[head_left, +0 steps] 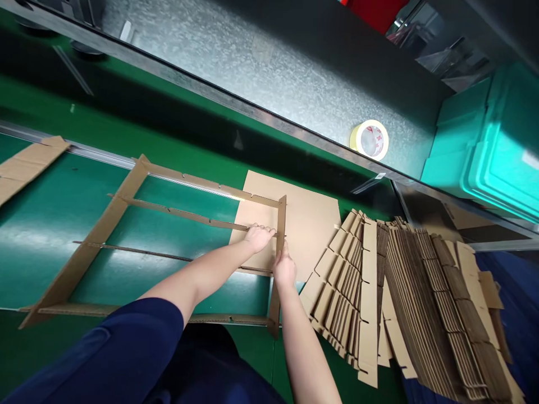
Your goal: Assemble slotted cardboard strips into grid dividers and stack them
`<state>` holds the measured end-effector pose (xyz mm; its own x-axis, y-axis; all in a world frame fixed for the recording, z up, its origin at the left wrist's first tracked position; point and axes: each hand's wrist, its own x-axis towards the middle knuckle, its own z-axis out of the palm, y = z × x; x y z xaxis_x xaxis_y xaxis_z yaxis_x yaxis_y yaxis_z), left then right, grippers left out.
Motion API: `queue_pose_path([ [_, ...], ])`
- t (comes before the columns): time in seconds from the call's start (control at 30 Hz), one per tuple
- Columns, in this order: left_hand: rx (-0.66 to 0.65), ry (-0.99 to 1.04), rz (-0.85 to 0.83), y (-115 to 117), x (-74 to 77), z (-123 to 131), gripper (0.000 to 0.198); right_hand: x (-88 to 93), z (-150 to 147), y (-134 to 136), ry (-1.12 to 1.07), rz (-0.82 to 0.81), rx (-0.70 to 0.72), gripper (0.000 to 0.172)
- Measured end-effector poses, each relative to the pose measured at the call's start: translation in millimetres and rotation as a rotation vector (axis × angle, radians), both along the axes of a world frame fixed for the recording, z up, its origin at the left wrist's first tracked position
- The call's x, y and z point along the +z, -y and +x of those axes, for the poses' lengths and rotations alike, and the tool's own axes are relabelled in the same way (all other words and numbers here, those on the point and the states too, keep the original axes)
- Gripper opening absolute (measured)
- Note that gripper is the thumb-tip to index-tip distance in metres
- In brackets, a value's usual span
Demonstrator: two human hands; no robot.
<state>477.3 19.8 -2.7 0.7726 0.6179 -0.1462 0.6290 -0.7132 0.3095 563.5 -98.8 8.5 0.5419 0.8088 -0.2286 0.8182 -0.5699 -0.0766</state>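
Observation:
A cardboard divider frame of slotted strips stands on edge on the green surface. My left hand (260,238) has its fingers closed over a long notched strip (189,217), close to that strip's right end. Just right of it, my right hand (285,269) grips the right cross strip (281,217), one finger pointing up along it. The two strips meet between my hands; how deep their slots sit is hidden. At the frame's other end the left cross strip (90,227) crosses the long strips. A flat cardboard sheet (314,224) lies under the right end.
Stacks of notched cardboard strips (421,303) lean at the right. Another cardboard piece (29,165) lies far left. Above, a metal shelf (236,62) runs across, holding a tape roll (357,137) and teal bins (484,134). The green work surface (177,247) shows between the strips.

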Motion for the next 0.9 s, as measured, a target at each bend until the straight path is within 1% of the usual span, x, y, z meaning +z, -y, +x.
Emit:
queue_pose_path([
  [0.1,0.001,0.003,0.003,0.8,0.9,-0.4,0.035,1.1,-0.9,-0.8,0.015,-0.017,-0.008,0.051],
  [0.23,-0.012,0.006,0.002,0.4,0.5,-1.2,0.038,-1.7,-1.9,-0.5,0.037,0.024,-0.008,0.052],
  [0.37,-0.019,0.002,0.002,-0.8,-2.5,-1.3,0.052,-3.4,-3.3,-1.7,0.051,0.016,-0.012,0.052],
  [0.47,-0.018,-0.002,0.004,-1.0,-4.9,-1.4,0.057,-2.3,-4.2,-2.8,0.07,0.0,-0.006,0.053],
  [0.7,-0.023,-0.001,0.028,1.0,-6.2,-2.5,0.056,1.1,-1.8,-1.4,0.097,-0.08,0.062,0.053],
  [0.9,-0.028,0.01,-0.005,0.4,-2.4,-1.8,0.052,-2.0,-1.7,-6.5,0.063,-0.104,0.05,0.055],
])
